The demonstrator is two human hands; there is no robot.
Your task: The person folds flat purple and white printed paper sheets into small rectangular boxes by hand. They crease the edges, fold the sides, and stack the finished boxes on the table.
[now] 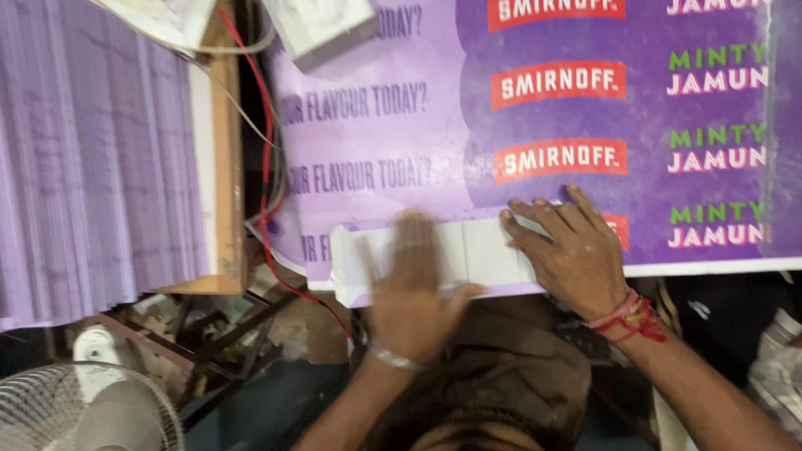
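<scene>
Both palms press flat, grasping nothing: my right hand (576, 250) pins the white folded strip (434, 255) at the purple printed sheet's (393, 159) near edge while my left hand (413, 288), blurred, lies on its crease.

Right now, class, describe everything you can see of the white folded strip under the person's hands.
The white folded strip is a long, flat, paper-like band with a lilac lower edge, lying across the bottom of the purple printed sheet. The left hand, blurred, lies flat on its middle; the right hand presses its right end with spread fingers.
</scene>
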